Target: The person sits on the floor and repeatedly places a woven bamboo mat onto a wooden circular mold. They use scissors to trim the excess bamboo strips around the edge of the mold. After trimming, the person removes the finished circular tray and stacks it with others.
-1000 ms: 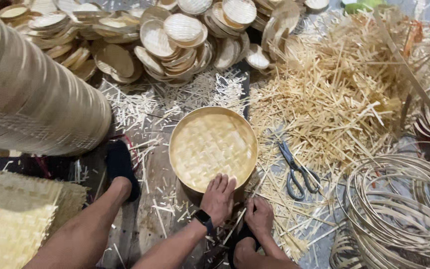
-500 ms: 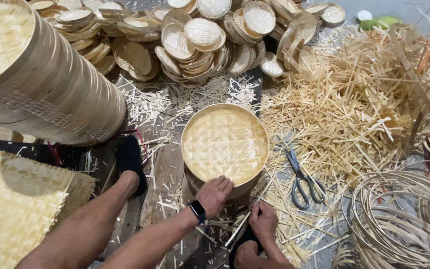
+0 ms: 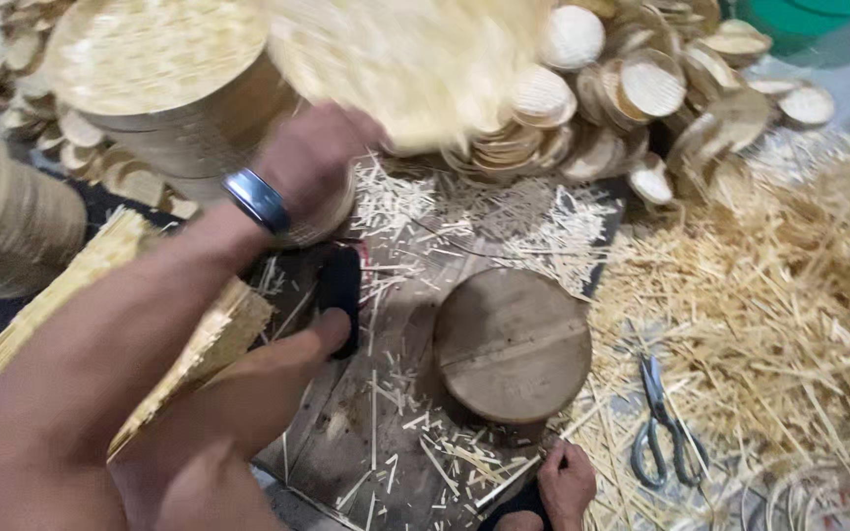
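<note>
Above the round wooden block (image 3: 512, 342), left hand (image 3: 312, 157) lifts a blurred woven bamboo tray (image 3: 400, 59).

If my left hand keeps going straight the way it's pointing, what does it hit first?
Probably the stack of round woven bamboo lids beyond it. The left hand already carries a blurred woven disc, reaching up and away toward that pile behind; depth is unclear.

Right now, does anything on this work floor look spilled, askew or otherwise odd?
Bamboo splinters are strewn across the dark mat around the round wooden block, and scissors lie half buried in the offcut heap. The left hand holds a woven disc, too blurred to judge.
</note>
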